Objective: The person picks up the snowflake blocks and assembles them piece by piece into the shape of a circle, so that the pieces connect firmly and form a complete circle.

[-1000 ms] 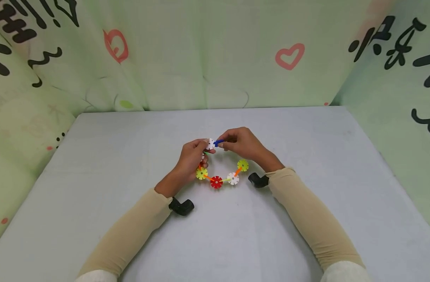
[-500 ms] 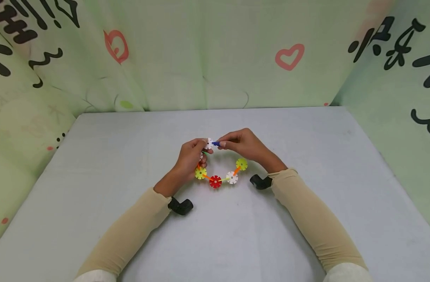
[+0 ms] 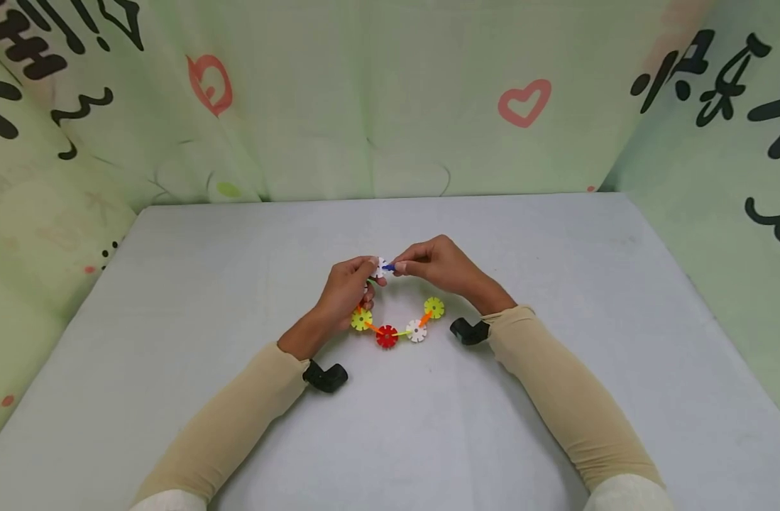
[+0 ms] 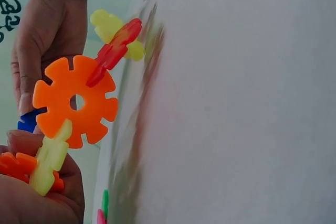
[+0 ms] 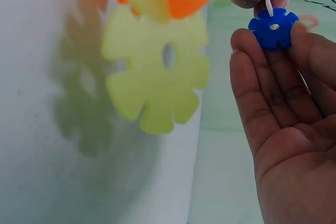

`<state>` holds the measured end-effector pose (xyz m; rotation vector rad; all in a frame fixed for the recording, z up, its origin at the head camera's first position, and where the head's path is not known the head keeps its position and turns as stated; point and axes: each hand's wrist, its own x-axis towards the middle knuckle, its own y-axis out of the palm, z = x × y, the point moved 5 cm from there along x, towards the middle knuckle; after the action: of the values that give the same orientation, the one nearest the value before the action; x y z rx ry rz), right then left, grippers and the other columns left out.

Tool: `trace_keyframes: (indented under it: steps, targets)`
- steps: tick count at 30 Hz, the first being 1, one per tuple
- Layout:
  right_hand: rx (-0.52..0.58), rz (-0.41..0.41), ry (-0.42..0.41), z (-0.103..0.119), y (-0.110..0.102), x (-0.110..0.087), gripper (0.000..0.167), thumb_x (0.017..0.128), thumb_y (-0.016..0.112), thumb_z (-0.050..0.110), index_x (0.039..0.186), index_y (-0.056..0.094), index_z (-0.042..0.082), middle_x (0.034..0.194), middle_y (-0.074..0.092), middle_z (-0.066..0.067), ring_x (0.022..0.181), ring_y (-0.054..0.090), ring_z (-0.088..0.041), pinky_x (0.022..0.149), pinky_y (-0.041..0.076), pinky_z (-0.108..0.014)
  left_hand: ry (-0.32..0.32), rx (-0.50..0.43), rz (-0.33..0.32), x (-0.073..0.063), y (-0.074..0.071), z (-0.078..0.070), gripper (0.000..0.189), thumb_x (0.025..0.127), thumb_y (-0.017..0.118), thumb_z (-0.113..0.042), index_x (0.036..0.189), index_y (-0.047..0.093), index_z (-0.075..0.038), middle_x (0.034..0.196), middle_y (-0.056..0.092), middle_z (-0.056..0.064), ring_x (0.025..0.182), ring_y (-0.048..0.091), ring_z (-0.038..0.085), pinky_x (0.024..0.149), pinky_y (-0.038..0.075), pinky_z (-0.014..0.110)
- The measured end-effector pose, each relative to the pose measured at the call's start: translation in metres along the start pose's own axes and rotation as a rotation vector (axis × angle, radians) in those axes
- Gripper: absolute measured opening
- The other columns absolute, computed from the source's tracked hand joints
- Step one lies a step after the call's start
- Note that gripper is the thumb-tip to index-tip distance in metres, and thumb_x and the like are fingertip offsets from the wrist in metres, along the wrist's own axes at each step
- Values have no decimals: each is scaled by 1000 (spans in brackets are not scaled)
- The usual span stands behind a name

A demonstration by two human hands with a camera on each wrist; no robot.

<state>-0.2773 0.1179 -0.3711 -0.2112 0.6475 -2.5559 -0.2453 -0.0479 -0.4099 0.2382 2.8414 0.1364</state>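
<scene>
Above the table, my left hand grips one end of a chain of notched plastic discs. A white disc pokes out past its thumb and fingers. My right hand pinches a small blue disc between thumb and fingertips. The blue disc's edge meets the white one, which appears edge-on in the right wrist view. From my left hand the chain curves below through a yellow disc, a red disc and a white disc to a yellow end disc. Orange connecting discs sit between some. My left fingers partly hide the chain.
A white-covered table spreads under both hands. Printed light green curtains stand behind it and at both sides. A black wrist camera hangs at the left cuff, another black camera at the right.
Both hands have sunk slightly, and the chain has shifted a little left and down with them. The blue disc in the right hand has moved closer against the white disc.
</scene>
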Motion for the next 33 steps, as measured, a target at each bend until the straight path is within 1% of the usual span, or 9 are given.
trace_keyframes:
  steps: [5,9,13,15,17,19,23,26,33]
  targets:
    - [0,-13,2,2,1,0,16,92,68,12,102,76,2,99,72,-8,96,66,-20,89,50,-38,6,8,-9,-2,0,-3,30,104,49,-27,121,60,-5,89,61,8,53,41,14,49,43,21]
    - [18,-18,26,2,2,0,23,96,64,18,109,73,1,98,72,-11,96,67,-25,92,49,-39,2,26,-15,-4,-4,-6,30,104,49,-27,123,58,-5,94,63,10,55,45,15,52,48,22]
    - [20,-35,59,-1,3,3,29,101,55,20,116,68,-1,105,70,-13,99,66,-27,92,50,-38,-2,29,-59,-6,-13,-11,29,103,49,-24,124,57,-5,101,67,13,57,52,17,58,54,26]
    - [-1,-43,90,-3,3,4,29,102,54,20,116,68,-1,108,70,-13,100,66,-26,92,50,-38,-6,9,-77,-6,-17,-14,29,102,48,-22,124,56,-4,103,68,13,57,54,17,62,56,27]
    - [-41,-32,122,-7,4,6,28,101,56,20,116,69,0,108,70,-11,102,64,-24,93,49,-38,2,-12,-80,-7,-21,-17,30,101,47,-20,123,55,-1,101,67,13,57,55,18,63,56,29]
    - [-93,-5,146,-10,8,9,27,99,59,21,117,70,2,109,70,-9,103,62,-22,93,48,-38,4,-13,-82,-7,-24,-19,34,101,49,-24,124,54,1,96,65,14,58,55,18,64,56,29]
    - [-159,52,166,-13,19,17,26,98,61,20,118,70,5,113,68,-5,104,59,-21,91,49,-36,4,40,-110,-6,-28,-20,39,98,58,-36,110,60,1,94,59,18,60,52,17,62,56,28]
    - [-173,81,169,-10,27,24,27,97,61,19,119,69,6,116,67,-6,104,59,-20,90,49,-35,-15,83,-127,-5,-31,-20,33,98,60,-35,101,59,-2,96,60,19,60,51,17,60,55,27]
    - [-197,128,137,-5,42,41,28,97,61,14,122,66,3,116,67,-7,105,59,-20,90,49,-32,-71,133,-104,-4,-38,-22,33,104,42,-29,122,51,-2,83,58,11,55,49,16,56,52,24]
